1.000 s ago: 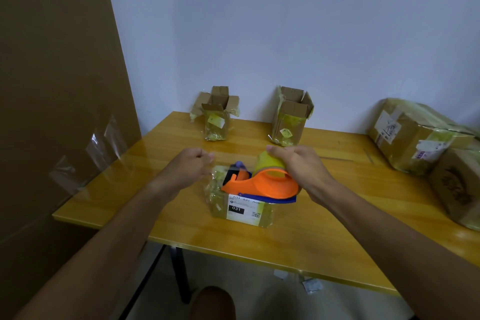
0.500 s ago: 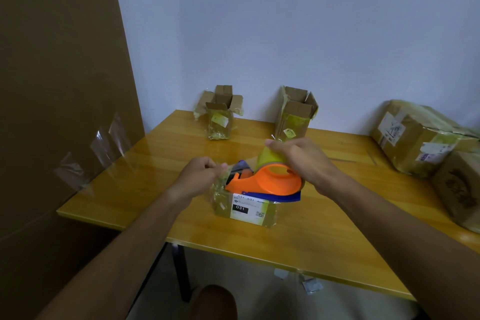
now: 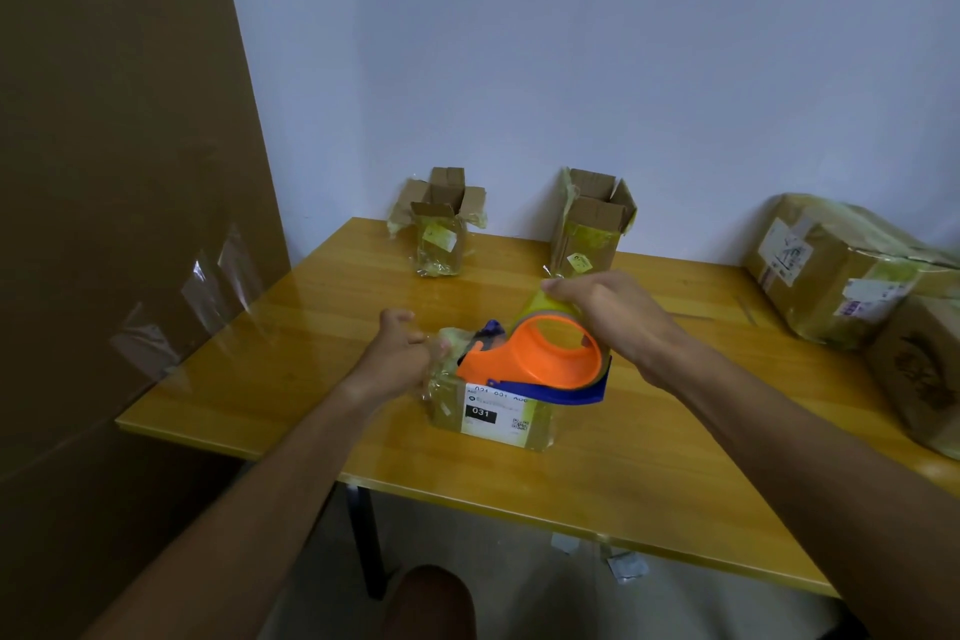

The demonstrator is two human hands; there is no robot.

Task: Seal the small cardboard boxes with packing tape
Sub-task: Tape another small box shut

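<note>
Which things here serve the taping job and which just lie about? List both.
In use: tape dispenser, right hand, left hand, labelled box, two open boxes.
Lying about: big parcels, cardboard sheet, floor scraps.

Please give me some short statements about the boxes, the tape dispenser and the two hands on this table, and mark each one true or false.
1. The right hand grips the orange tape dispenser over the labelled box. True.
2. The two small boxes by the wall are already closed. False: the left open box and the right open box both have their flaps up.
3. The left hand rests flat on the bare table. False: its fingers are curled at the taped left end of the labelled box.
4. Larger wrapped parcels lie at the right side of the table. True.
5. The dispenser is green. False: it is orange with a blue edge.
</note>
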